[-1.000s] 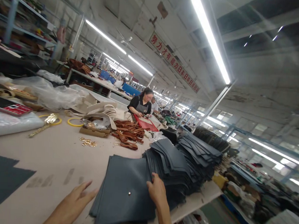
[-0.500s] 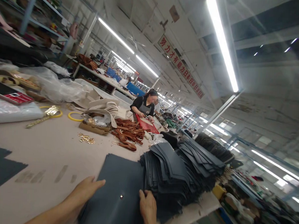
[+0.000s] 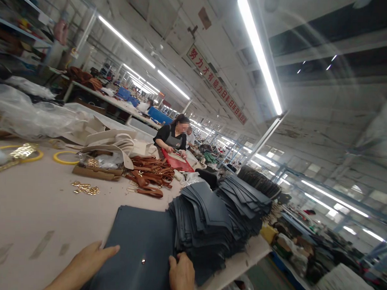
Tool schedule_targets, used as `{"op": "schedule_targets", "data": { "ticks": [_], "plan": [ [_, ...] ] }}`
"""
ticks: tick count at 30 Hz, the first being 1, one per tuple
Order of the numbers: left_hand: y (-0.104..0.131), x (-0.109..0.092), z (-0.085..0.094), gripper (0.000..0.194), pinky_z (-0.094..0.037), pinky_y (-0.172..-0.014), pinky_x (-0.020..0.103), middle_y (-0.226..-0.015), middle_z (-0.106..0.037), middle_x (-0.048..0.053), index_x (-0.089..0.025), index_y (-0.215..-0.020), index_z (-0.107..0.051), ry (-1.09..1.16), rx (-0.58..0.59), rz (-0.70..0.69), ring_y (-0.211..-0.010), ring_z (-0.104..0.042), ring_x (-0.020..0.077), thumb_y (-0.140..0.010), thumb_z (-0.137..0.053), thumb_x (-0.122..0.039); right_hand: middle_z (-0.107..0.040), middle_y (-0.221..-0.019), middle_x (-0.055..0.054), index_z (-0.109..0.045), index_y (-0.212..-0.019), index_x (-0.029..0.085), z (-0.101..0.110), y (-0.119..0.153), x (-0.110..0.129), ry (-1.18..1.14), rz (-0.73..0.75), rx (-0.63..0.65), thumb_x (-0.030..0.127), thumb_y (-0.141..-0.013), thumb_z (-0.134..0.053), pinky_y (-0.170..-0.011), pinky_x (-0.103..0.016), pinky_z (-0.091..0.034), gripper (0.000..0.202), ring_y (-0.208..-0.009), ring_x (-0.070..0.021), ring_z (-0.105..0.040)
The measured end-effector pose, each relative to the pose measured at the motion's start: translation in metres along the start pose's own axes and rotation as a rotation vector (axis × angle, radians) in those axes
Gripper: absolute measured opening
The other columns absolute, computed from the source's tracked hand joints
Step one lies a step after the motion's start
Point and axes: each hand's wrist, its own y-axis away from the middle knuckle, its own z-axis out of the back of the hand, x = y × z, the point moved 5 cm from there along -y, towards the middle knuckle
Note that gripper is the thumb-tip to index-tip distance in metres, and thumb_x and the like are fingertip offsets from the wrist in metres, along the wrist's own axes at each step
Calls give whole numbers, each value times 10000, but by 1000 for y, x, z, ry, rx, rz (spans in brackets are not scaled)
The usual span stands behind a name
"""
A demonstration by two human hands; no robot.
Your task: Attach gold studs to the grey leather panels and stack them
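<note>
A dark blue-grey leather panel (image 3: 141, 230) with a small metal stud lies in front of me, on top of what looks like a pile of similar panels. My left hand (image 3: 87, 260) holds its left edge, thumb laid across the top and the other fingers mostly hidden beside the edge. At the right edge, my right hand (image 3: 181, 275) grips with bent fingers, right by the neighbouring stack. That tall stack of dark leather panels (image 3: 199, 218) stands fanned and uneven on the table (image 3: 65, 216).
Gold-coloured hardware (image 3: 85, 188), an open cardboard box (image 3: 98, 171), brown leather straps (image 3: 150, 175) and a yellow ring (image 3: 65, 157) lie farther back. Another person (image 3: 173, 137) works behind them with a red piece. The table's edge (image 3: 236, 271) runs along the right.
My view has swung right, so the whole scene sits farther left. Both hands stay at the panel's edges, in nearly the same grip.
</note>
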Motion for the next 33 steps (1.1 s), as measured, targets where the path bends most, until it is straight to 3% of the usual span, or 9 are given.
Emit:
{"op": "schedule_targets", "data": {
  "ticks": [3, 6, 10, 13, 16, 18, 27, 33],
  "plan": [
    [3, -1, -7, 260, -585, -807, 390, -870, -790, 131, -194, -735, -666, 49, 111, 88, -908, -733, 339, -708, -540, -420, -736, -1038, -191, -704, -1060, 39, 1, 1, -2, -41, 2, -15, 188, -895, -553, -911, -341, -489, 269, -1062, -324, -676],
    [7, 0, -10, 248, -587, -759, 350, -926, -787, 137, -170, -810, -665, 59, 139, 162, -915, -736, 306, -780, -532, -377, -744, -1041, -158, -711, -1047, 73, 0, 1, -8, -81, 16, 22, 227, -906, -543, -892, -302, -491, 268, -1032, -284, -692],
    [13, -4, -18, 215, -581, -709, 310, -843, -787, 83, -159, -835, -681, 33, 197, 172, -800, -749, 245, -851, -519, -299, -751, -1015, -156, -697, -1082, 75, -5, 0, -16, -119, 31, 72, 236, -907, -521, -862, -289, -494, 296, -983, -267, -709],
    [15, -10, -21, 116, -532, -871, 371, -920, -766, 67, -153, -884, -682, -93, 155, 107, -903, -720, 238, -831, -626, -240, -751, -1005, -159, -692, -1087, 71, -7, 2, -17, -133, 46, 87, 227, -897, -521, -856, -289, -492, 300, -973, -269, -711],
    [15, -13, -19, 168, -366, -1076, 491, -1159, -682, 110, -129, -952, -667, -227, 60, 40, -1180, -583, 280, -804, -700, -202, -742, -1020, -176, -689, -1094, 62, -7, 5, -17, -131, 38, 71, 220, -881, -531, -871, -305, -487, 309, -991, -285, -702],
    [13, -13, -19, 228, -315, -1109, 528, -1248, -630, 116, -123, -1020, -656, -255, 23, 41, -1258, -512, 292, -816, -708, -209, -733, -1033, -195, -679, -1115, 45, -6, 5, -18, -128, 23, 49, 215, -872, -531, -885, -326, -483, 331, -1009, -304, -694],
    [6, -5, -14, 332, -525, -918, 467, -1258, -607, 91, -172, -1201, -584, 14, 6, 253, -1102, -610, 254, -918, -626, -341, -755, -953, -168, -714, -1053, 63, -12, 1, -26, -226, 14, 44, 249, -802, -581, -829, -308, -508, 340, -940, -288, -717],
    [15, -6, -44, 253, -581, -772, 383, -1062, -676, 56, -154, -1100, -625, 241, 201, 308, -881, -670, 188, -929, -619, -340, -755, -993, -143, -728, -1026, 111, -16, 5, -33, -295, -17, 24, 325, -790, -548, -834, -307, -515, 365, -959, -276, -709]
  ]
}}
